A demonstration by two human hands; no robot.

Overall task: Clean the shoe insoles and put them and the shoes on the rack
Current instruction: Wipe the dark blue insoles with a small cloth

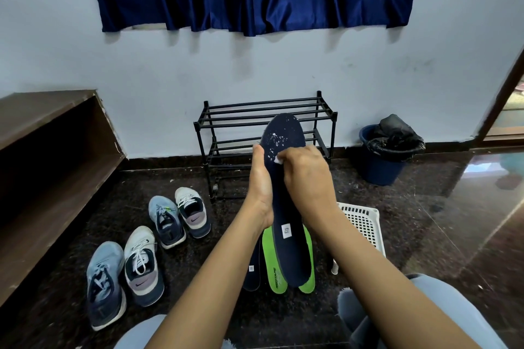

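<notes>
Bracing navy insole (287, 249) upright with left grip (259, 193) curled round its left edge, steadying the surface for scrubbing; pinching white wipe (278, 160) in right grip (307, 176), rubbing the flecked toe half. Working mid-air, near side of far rack (263, 110).

Bare forearms (377, 261); light-blue jeans (354, 317), frayed at the knee.

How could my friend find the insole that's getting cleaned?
Find the black shoe rack by the wall. In front, the left hand holds up a navy insole while the right hand presses a white wad on it. Unlike the green insoles below, it has white specks near its toe.
</notes>
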